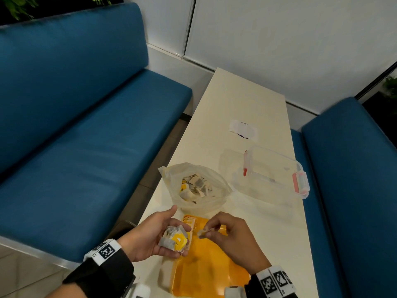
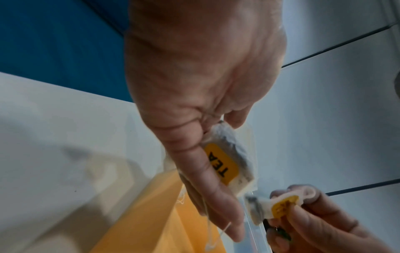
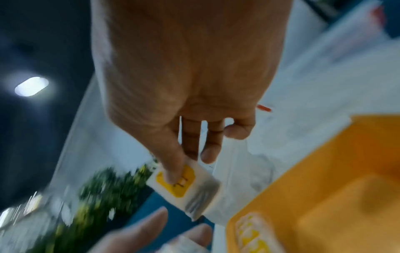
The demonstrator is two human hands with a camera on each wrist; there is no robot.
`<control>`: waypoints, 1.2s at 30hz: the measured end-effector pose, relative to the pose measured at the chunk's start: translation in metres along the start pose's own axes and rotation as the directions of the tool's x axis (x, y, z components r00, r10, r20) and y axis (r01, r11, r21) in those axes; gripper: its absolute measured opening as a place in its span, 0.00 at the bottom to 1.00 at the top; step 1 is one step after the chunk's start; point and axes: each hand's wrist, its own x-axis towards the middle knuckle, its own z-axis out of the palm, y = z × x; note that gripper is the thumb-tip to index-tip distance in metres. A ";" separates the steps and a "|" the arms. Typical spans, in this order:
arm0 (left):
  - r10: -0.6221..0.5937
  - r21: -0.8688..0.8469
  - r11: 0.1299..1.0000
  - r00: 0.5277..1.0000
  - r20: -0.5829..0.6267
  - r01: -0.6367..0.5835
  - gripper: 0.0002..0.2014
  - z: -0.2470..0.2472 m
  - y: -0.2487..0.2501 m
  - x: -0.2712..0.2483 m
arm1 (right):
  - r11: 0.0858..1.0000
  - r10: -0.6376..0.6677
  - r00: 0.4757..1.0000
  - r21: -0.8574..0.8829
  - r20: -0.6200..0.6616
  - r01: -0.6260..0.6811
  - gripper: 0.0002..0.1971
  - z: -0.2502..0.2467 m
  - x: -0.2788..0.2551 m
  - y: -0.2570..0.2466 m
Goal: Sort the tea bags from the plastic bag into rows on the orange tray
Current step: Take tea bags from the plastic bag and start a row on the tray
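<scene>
My left hand (image 1: 154, 235) lies palm up over the left edge of the orange tray (image 1: 206, 272) and cups a small bunch of tea bags (image 1: 175, 238) with yellow tags. My right hand (image 1: 225, 233) hovers just right of it above the tray and pinches one tea bag (image 1: 202, 233) between thumb and fingers; the same bag (image 3: 186, 184) shows in the right wrist view. A short row of tea bags (image 1: 190, 221) lies at the tray's far left corner. Behind the tray stands the open plastic bag (image 1: 195, 186) with several tea bags inside.
A clear plastic box (image 1: 270, 175) with red latches sits right of the bag on the white table (image 1: 236, 104). A small white wrapper (image 1: 242, 129) lies farther back. Blue benches (image 1: 86, 125) flank the table on both sides.
</scene>
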 end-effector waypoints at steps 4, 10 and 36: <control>0.007 -0.009 1.000 0.999 -0.033 -0.007 0.34 -0.003 0.000 -0.004 | 0.952 0.182 0.981 0.259 -0.062 -0.160 0.05 -0.003 -0.002 0.009; 0.020 -0.032 0.999 0.999 -0.047 -0.021 0.33 -0.005 0.000 -0.010 | 0.905 0.269 0.962 0.354 -0.047 -0.236 0.07 0.009 -0.001 0.023; 0.092 -0.104 0.990 0.995 -0.024 -0.094 0.28 -0.009 -0.015 -0.008 | 0.832 0.405 0.855 0.257 0.323 -0.491 0.06 0.065 -0.006 0.050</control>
